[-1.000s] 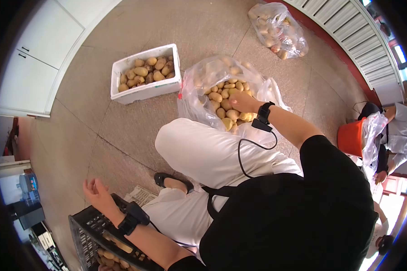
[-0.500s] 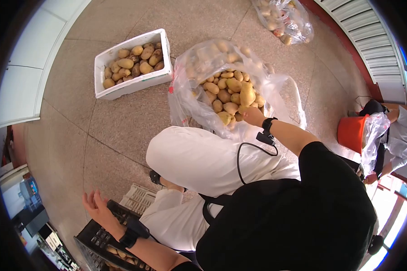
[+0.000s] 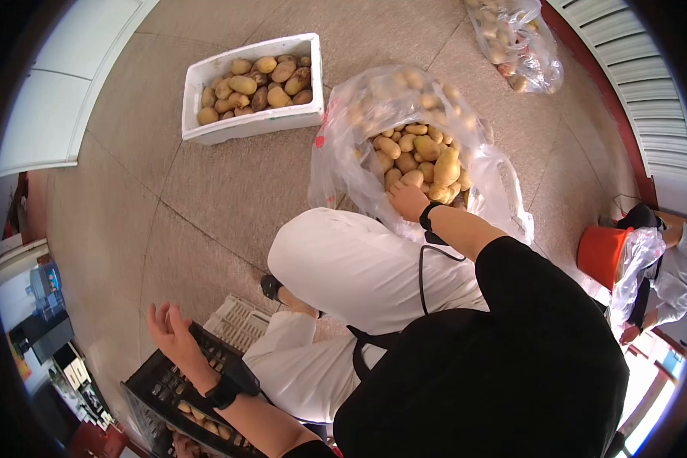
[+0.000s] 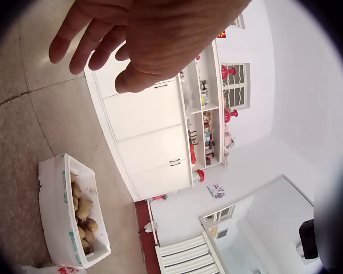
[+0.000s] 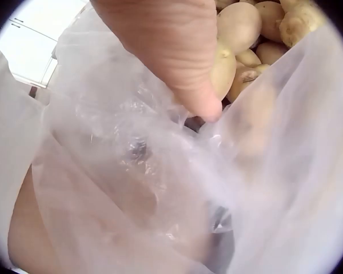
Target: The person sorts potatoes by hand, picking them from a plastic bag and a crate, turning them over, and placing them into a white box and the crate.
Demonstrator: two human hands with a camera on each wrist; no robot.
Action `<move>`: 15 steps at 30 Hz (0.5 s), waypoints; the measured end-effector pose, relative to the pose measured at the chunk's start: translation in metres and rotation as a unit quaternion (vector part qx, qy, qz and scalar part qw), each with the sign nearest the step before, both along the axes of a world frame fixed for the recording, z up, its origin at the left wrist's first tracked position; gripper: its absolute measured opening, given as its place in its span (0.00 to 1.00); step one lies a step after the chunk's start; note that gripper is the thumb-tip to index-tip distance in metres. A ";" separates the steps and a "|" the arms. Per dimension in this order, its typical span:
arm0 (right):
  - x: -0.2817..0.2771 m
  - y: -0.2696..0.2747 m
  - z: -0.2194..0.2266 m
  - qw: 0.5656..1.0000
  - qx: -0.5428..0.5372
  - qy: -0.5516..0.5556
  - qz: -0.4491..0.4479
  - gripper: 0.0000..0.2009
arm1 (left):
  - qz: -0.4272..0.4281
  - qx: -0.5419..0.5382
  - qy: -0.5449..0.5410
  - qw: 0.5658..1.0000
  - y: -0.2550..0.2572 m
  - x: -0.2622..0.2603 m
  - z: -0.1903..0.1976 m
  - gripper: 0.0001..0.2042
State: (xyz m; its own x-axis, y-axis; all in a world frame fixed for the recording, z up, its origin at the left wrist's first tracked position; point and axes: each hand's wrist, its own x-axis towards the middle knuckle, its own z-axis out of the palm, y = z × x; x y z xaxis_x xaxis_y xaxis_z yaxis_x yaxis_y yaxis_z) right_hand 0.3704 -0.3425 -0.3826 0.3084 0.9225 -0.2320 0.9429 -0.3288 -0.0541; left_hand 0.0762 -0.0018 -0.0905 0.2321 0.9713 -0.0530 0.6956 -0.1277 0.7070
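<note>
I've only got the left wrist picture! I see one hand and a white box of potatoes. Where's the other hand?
Observer: The right hand is at the mouth of an open plastic bag, beside the potatoes in it.
Operator: Ooh! And is there anything near the hand I see, that my picture misses?
Observer: Yes. By that left hand, the head view shows a black crate with potatoes inside too.
Operator: Wow, so many! Any more potatoes anywhere?
Observer: Yes, a second bag of them lies on the floor, in the upper right of the head view.
</note>
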 end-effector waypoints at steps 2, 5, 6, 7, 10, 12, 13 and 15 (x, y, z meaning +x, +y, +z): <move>0.001 0.006 0.010 0.999 -0.029 0.033 -0.022 0.15 | -0.023 -0.005 -0.013 1.000 0.001 0.000 0.000 0.25; 0.011 0.026 0.056 0.984 -0.118 0.104 -0.087 0.14 | -0.044 0.001 -0.041 0.998 0.006 -0.006 -0.005 0.25; 0.015 0.032 0.084 0.977 -0.094 0.110 -0.159 0.14 | -0.036 0.003 -0.042 0.998 0.006 -0.005 -0.003 0.25; 0.017 0.036 0.098 0.964 -0.071 0.117 -0.229 0.15 | -0.038 0.003 -0.047 0.998 0.005 -0.004 0.000 0.24; 0.073 0.005 0.037 0.787 0.160 0.482 -0.350 0.21 | -0.042 0.010 -0.064 0.997 -0.003 -0.001 0.003 0.23; 0.078 0.028 0.095 0.653 0.164 0.625 -0.395 0.22 | -0.073 0.064 -0.083 0.992 0.004 -0.006 -0.006 0.22; 0.079 0.043 0.132 0.488 0.160 0.741 -0.432 0.24 | -0.062 0.074 -0.090 0.991 0.005 -0.008 -0.006 0.22; 0.072 0.071 0.176 0.450 0.189 0.785 -0.382 0.24 | -0.071 0.010 -0.073 0.995 -0.001 -0.005 0.001 0.20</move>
